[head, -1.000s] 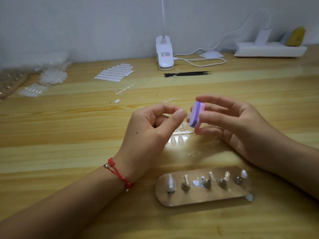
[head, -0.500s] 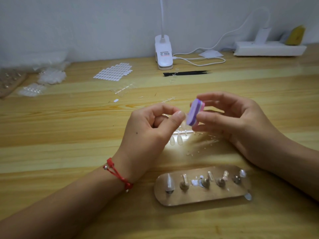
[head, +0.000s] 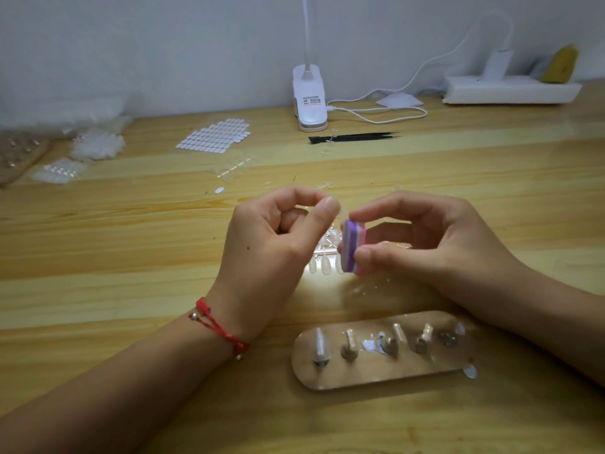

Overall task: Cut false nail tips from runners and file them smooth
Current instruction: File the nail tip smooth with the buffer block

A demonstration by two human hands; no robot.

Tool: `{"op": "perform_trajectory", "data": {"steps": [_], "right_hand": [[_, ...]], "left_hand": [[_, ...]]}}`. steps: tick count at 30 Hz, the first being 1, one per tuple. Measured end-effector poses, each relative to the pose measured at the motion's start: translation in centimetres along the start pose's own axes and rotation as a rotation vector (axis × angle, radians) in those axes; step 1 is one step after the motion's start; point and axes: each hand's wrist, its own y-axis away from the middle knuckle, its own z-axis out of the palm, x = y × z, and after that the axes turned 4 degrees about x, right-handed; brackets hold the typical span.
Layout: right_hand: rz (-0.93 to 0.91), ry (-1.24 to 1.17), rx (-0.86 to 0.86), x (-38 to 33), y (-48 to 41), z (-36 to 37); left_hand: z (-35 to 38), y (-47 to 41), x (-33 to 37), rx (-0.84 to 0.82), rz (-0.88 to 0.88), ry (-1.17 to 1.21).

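Note:
My right hand [head: 425, 244] pinches a small purple, white and pink buffer block [head: 352, 247] between thumb and fingers, held on edge above the table. My left hand [head: 278, 244] is just left of it, thumb and forefinger pressed together; a clear nail tip may be pinched there but is too small to make out. Under both hands lies a clear runner with nail tips [head: 324, 263] in a bright patch of light. A wooden display board [head: 383, 350] with several pegs, some bearing clear tips, lies near the front.
At the back stand a white clip lamp [head: 309, 99] with its cable, black tweezers [head: 353, 137], a power strip [head: 510, 90] and a sheet of adhesive tabs [head: 214, 136]. Bags of nail tips [head: 95, 145] lie far left. Loose runner scraps [head: 232, 168] litter the middle.
The buffer block has shifted down and left against my left fingertips, turning more upright. My left hand has barely moved.

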Motion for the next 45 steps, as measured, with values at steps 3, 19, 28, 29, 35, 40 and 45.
{"op": "perform_trajectory", "data": {"steps": [3,19,28,29,35,40,45], "right_hand": [[-0.027,-0.085,0.126,0.0,-0.3,-0.2],[-0.008,-0.136,0.095,0.4,-0.5,-0.6],[0.014,-0.173,0.116,0.6,-0.7,-0.8],[0.019,-0.138,0.067,0.6,-0.6,-0.6],[0.045,-0.265,0.174,0.7,-1.0,-1.2],[0.063,-0.256,0.104,0.8,-0.9,-0.7],[0.112,-0.292,0.147,0.7,-1.0,-1.0]], "left_hand": [[0.2,0.2,0.1,-0.037,0.007,0.000],[0.2,0.2,0.0,-0.043,0.025,-0.013],[0.1,0.1,0.0,-0.024,0.039,-0.017],[0.2,0.1,-0.1,-0.031,0.040,-0.021],[0.2,0.1,-0.1,-0.025,0.037,-0.018],[0.3,0.1,-0.1,-0.044,0.026,-0.023],[0.1,0.1,0.0,-0.021,0.048,-0.011]]}}
